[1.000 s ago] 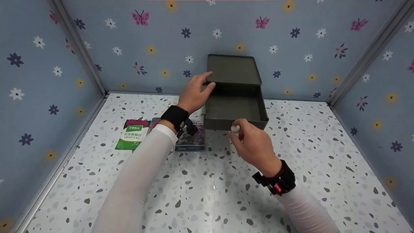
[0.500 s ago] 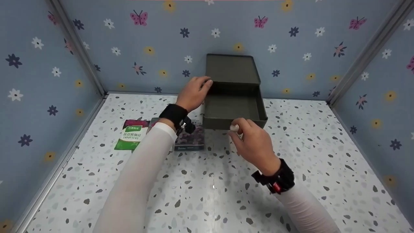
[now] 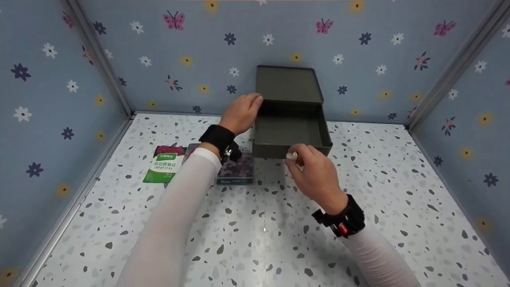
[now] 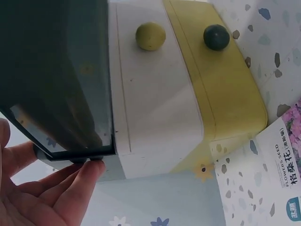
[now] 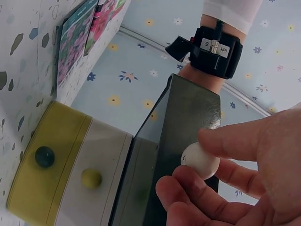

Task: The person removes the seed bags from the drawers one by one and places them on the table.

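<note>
A small drawer cabinet stands against the back wall, its dark green top [image 3: 289,83] in sight from above. Its dark green upper drawer [image 3: 289,129] is pulled out toward me, with nothing showing inside. My right hand [image 3: 316,173] pinches the drawer's round white knob [image 5: 202,160] between thumb and fingers. At the cabinet's left upper edge, my left hand [image 3: 241,113] holds on, fingertips and thumb at the corner. Below, the white drawer [image 4: 160,94] and the yellow drawer [image 4: 225,80] are closed, with a yellow knob [image 4: 150,36] and a green knob [image 4: 216,37].
Left of the cabinet, a green and white seed packet [image 3: 164,164] lies on the speckled tabletop [image 3: 223,239]. Another packet with purple flowers [image 3: 237,167] lies closer, partly under my left forearm in view. Flower-patterned walls [image 3: 195,44] enclose the back and sides.
My left hand's spread fingers have drawn together onto the cabinet's upper left edge. The right hand stays on the white knob, and the drawer looks equally far out.
</note>
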The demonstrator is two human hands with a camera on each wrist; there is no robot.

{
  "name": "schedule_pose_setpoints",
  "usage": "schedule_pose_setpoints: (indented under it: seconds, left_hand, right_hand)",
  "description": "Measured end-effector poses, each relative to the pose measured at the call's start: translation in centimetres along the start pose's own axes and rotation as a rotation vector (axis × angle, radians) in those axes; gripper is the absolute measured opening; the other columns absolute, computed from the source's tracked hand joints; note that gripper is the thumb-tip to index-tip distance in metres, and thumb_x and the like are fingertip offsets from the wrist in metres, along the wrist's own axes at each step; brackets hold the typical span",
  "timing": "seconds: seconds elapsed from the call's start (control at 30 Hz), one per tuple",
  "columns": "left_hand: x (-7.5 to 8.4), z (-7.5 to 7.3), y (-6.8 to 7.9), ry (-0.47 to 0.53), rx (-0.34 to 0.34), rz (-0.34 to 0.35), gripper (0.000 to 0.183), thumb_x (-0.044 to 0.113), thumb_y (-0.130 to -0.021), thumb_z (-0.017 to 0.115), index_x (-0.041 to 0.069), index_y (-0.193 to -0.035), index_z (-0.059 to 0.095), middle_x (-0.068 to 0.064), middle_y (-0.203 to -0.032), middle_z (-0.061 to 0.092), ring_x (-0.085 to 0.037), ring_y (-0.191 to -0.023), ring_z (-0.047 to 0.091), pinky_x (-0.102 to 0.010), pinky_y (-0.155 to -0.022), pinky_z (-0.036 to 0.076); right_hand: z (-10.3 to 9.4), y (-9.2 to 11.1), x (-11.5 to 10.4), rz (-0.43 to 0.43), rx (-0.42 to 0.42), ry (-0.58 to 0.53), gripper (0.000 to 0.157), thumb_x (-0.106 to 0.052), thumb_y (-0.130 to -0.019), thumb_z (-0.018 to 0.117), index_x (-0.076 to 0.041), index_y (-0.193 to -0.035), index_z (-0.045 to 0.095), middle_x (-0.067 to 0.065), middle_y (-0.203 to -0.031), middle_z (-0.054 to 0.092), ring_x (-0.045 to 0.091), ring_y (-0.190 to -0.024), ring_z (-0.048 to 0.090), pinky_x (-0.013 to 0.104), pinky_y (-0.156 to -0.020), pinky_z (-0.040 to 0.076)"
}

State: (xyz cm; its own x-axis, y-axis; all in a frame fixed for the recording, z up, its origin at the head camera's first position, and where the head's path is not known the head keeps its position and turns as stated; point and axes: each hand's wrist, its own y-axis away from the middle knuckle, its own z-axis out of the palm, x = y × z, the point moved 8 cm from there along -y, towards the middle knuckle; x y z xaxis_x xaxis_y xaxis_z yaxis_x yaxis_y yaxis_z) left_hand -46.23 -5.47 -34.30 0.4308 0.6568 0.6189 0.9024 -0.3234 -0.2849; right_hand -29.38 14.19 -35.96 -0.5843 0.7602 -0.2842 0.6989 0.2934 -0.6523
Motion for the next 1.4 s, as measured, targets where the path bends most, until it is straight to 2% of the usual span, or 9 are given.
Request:
schedule_pose_setpoints:
  seconds: [0.27, 0.47, 0.7, 1.4]
  left_hand:
    - [0.1, 0.0, -0.2, 0.021, -0.035, -0.007, 0.055, 0.037, -0.124, 0.034, 0.007, -0.167, 0.050, -0.015, -0.169, 0.051, -0.032, -0.158, 0.045, -0.045, -0.131, 0.033]
    - [0.1, 0.0, 0.0, 0.037, -0.049, 0.008, 0.055, 0.036, -0.124, 0.034, 0.007, -0.168, 0.048, -0.015, -0.171, 0.049, -0.032, -0.159, 0.044, -0.045, -0.132, 0.032]
    - [-0.1, 0.0, -0.2, 0.050, -0.067, -0.008, 0.056, 0.039, -0.124, 0.032, 0.009, -0.169, 0.047, -0.014, -0.172, 0.048, -0.031, -0.159, 0.044, -0.044, -0.132, 0.033]
    - [0.0, 0.0, -0.1, 0.032, -0.097, -0.038, 0.056, 0.039, -0.124, 0.031, 0.012, -0.171, 0.045, -0.012, -0.172, 0.048, -0.031, -0.158, 0.046, -0.046, -0.131, 0.034]
  right_hand:
    - [0.1, -0.4, 0.5, 0.009, 0.005, -0.015, 0.015, -0.016, -0.105, 0.081, -0.009, -0.116, 0.072, 0.006, -0.090, 0.066, 0.021, -0.075, 0.064, 0.037, -0.061, 0.050]
    - [0.2, -1.0, 0.9, 0.012, 0.016, -0.024, 0.014, -0.018, -0.107, 0.079, -0.009, -0.116, 0.073, 0.006, -0.093, 0.068, 0.021, -0.077, 0.066, 0.038, -0.063, 0.053]
    - [0.4, -1.9, 1.4, 0.027, 0.009, -0.017, 0.016, -0.017, -0.106, 0.080, -0.008, -0.116, 0.072, 0.007, -0.091, 0.067, 0.023, -0.078, 0.066, 0.040, -0.063, 0.054]
    - [3.2, -6.0, 5.0, 0.110, -0.027, -0.059, 0.020, -0.020, -0.111, 0.072, -0.005, -0.125, 0.071, 0.010, -0.097, 0.068, 0.025, -0.083, 0.066, 0.040, -0.069, 0.053]
